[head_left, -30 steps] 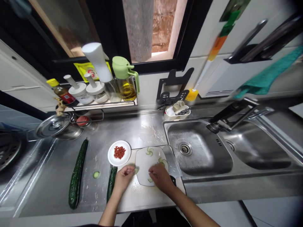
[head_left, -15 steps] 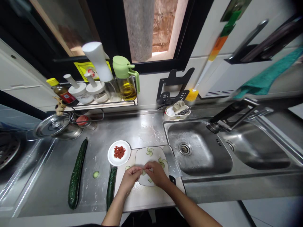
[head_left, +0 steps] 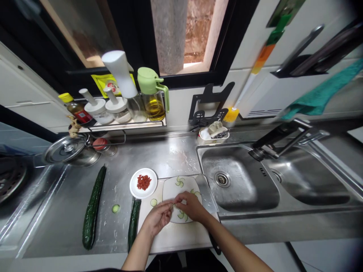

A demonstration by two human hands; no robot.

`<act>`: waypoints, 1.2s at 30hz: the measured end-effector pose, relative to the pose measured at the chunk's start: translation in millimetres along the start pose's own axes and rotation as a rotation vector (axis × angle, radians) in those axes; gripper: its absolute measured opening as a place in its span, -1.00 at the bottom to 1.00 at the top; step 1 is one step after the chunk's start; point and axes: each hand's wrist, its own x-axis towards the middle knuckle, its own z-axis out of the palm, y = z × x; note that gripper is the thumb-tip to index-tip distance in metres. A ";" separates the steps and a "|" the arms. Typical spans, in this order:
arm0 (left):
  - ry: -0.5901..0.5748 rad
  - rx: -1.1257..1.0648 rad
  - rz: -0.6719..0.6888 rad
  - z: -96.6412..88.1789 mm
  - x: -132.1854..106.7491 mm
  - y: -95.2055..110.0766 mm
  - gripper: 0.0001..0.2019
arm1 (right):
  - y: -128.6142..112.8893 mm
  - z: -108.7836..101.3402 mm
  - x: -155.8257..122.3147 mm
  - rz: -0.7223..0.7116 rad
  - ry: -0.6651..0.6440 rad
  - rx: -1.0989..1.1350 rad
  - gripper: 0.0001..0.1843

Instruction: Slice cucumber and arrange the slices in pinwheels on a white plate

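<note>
My left hand (head_left: 159,217) and my right hand (head_left: 189,206) meet fingertip to fingertip over a white square plate (head_left: 168,185). Both pinch a small, thin cucumber slice (head_left: 172,206), mostly covered by the fingers. Pale green cucumber slices are fanned into pinwheels on the plate: one at the far side (head_left: 179,181), one at the right (head_left: 195,192) partly behind my right hand, one at the near side (head_left: 183,215). The plate rests on a cutting board (head_left: 181,238). Left of it on the board lies a loose cucumber round (head_left: 153,202).
A small white dish (head_left: 132,184) holds red berries. A cut cucumber (head_left: 134,223) lies along the board's left edge; a whole cucumber (head_left: 94,207) and another round (head_left: 115,208) lie farther left. A knife (head_left: 207,192) lies right of the plate, beside the sink (head_left: 238,177).
My left hand has turned, with its fingers more uncurled and its palm showing more. My right hand has shifted slightly right and up. The near pinwheel and loose round show more fully.
</note>
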 end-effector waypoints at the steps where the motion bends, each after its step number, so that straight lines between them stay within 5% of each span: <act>1: 0.047 0.038 0.042 -0.9 1.3 0.4 -0.68 | 2.5 0.6 1.2 -0.007 -0.005 -0.025 -0.86; 12: 0.397 0.675 0.548 -6.4 11.4 -0.9 -0.80 | 13.2 17.1 22.5 -0.006 0.008 -0.354 -0.89; 21: 0.592 1.133 0.733 -6.0 13.6 -4.0 -0.79 | 14.6 29.1 39.7 -0.055 -0.022 -0.517 -0.86; 36: 0.658 1.231 0.884 -14.3 21.7 -9.0 -0.81 | 23.8 38.8 42.4 -0.116 -0.021 -0.665 -0.80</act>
